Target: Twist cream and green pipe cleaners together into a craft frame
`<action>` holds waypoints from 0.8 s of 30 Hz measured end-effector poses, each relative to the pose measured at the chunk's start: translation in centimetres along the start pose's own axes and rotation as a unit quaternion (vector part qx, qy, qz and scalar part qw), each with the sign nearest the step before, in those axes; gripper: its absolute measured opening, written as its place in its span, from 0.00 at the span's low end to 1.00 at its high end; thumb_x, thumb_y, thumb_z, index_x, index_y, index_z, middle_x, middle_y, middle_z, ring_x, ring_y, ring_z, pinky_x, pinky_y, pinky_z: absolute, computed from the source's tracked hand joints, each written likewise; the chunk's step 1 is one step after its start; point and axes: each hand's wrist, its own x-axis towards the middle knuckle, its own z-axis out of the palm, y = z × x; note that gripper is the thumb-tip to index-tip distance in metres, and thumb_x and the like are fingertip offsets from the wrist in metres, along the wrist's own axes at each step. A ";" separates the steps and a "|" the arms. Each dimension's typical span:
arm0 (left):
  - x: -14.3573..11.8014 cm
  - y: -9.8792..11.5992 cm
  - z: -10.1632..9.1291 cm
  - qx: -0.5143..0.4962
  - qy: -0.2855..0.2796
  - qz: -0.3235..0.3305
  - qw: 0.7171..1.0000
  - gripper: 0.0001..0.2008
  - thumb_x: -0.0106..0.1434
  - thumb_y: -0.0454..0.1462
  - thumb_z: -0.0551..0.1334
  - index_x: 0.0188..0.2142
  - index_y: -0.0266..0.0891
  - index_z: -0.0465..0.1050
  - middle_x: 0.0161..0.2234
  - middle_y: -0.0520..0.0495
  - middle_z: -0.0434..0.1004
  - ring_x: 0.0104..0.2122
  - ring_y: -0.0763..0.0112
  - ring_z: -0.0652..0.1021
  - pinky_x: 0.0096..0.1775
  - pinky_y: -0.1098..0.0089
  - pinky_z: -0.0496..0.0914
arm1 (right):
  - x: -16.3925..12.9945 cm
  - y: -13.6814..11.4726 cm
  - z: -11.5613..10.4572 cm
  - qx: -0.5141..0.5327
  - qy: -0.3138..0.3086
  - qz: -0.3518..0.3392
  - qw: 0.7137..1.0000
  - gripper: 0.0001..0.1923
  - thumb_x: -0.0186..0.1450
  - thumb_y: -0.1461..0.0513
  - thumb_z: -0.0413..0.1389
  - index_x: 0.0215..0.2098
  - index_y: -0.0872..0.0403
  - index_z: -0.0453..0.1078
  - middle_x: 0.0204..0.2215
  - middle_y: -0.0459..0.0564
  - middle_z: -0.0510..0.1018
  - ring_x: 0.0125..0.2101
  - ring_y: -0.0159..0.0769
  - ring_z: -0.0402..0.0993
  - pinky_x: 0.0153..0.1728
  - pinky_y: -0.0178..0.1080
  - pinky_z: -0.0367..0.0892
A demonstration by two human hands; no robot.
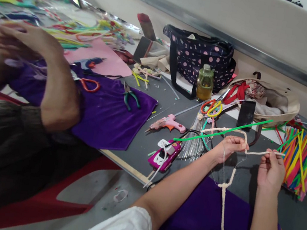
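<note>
Grey table (148, 145): glue gun (167, 123) and pliers (129, 98) beside hands (250, 159).

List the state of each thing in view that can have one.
Cream pipe cleaner: bent into a loop, ends twisted, tail hanging.
Left hand: pinching the loop.
Right hand: pinching the loop's other side.
Green pipe cleaner: straight, lying flat.
Glue gun: lying on its side.
Pliers: closed.
Bottle: upright, capped.

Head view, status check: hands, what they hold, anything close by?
Left hand and right hand both pinching the white pipe cleaner. Green pipe cleaner lies across the left hand. Co-worker's arm far left, apart.
</note>
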 end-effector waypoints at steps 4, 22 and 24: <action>0.0 -0.1 -0.2 -0.012 0.028 0.001 1.000 0.17 0.44 0.45 0.73 0.24 0.33 0.74 0.27 0.47 0.73 0.27 0.77 0.70 0.34 0.74 0.63 | -1.4 0.1 0.6 -0.052 -0.113 0.134 0.983 0.15 0.51 0.57 0.68 0.34 0.55 0.74 0.30 0.46 0.78 0.24 0.24 0.70 0.23 0.28 0.68; 0.1 -0.2 -0.2 -0.042 0.044 0.009 0.998 0.16 0.44 0.39 0.74 0.29 0.34 0.72 0.30 0.50 0.74 0.25 0.79 0.72 0.32 0.73 0.67 | -2.8 1.3 1.8 -0.061 -0.201 0.184 0.960 0.13 0.51 0.58 0.67 0.22 0.55 0.69 0.20 0.41 0.69 0.20 0.24 0.63 0.20 0.27 0.60; 0.1 -0.1 -0.2 -0.050 0.039 0.000 0.998 0.17 0.43 0.39 0.74 0.28 0.33 0.71 0.29 0.51 0.73 0.24 0.79 0.72 0.31 0.73 0.67 | -2.9 1.3 1.9 -0.067 -0.197 0.171 0.963 0.13 0.50 0.58 0.67 0.23 0.55 0.69 0.20 0.41 0.69 0.20 0.24 0.63 0.20 0.27 0.60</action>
